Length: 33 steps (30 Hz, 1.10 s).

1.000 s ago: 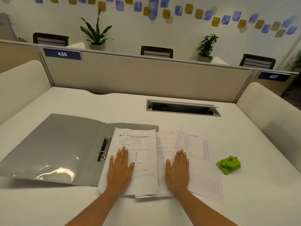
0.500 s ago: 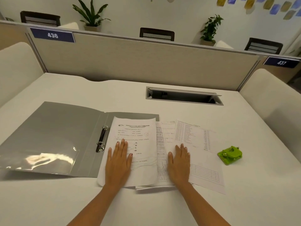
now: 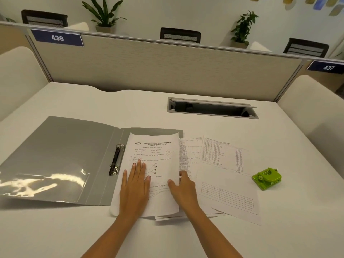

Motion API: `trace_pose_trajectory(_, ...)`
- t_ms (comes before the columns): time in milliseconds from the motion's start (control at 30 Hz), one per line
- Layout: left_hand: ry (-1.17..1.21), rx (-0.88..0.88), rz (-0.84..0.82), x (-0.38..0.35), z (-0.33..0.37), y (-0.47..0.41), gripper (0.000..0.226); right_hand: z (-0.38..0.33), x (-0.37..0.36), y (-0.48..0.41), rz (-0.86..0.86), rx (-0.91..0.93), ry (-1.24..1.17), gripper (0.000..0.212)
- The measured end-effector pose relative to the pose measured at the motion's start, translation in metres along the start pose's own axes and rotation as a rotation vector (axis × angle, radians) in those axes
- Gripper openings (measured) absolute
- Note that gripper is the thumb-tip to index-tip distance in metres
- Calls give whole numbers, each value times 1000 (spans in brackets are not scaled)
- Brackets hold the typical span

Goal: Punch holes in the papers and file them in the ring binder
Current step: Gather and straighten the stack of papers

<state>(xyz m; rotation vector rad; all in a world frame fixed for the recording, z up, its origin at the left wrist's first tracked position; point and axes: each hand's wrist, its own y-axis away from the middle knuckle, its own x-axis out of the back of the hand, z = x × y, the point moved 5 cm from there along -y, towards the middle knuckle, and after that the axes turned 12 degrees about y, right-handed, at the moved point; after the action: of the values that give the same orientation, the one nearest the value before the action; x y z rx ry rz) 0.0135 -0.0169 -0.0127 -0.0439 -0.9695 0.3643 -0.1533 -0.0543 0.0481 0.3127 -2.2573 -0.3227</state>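
Head view: the left hand lies flat, fingers spread, on the top paper. The right hand pinches that paper's edge at 3 o'clock. The gray ring binder lies open at 9 o'clock. The green hole punch sits far off at 3 o'clock.

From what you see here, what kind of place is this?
Probably an open-plan office: a white desk behind a partition with numbered signs 436 and 437, office chairs beyond.
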Motion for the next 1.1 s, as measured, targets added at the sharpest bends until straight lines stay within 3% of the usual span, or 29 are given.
trace_pose_trajectory(233, 171, -16, 86, 12, 12, -2, 60, -2, 21, -4, 55, 38, -35, 28)
trace_pose_trajectory(433, 384, 99, 211, 54, 30, -24, 60, 8, 59, -1, 131, 11, -237, 16)
trace_pose_trajectory(700, 960, 612, -63, 83, 35, -48, 58, 20, 77, 5, 116, -54, -430, 22)
trace_pose_trajectory(867, 1003, 669, -137, 78, 36, -41, 19, 25, 73, 5, 123, -58, -403, 19)
trace_pose_trajectory(933, 1036, 663, -118, 76, 35, -36, 15, 35, 72, 3, 170, -113, -385, 8)
trace_pose_trajectory(1100, 1087, 701, -61, 70, 22, -26, 18, 73, 93, 3, 405, -216, -204, 19)
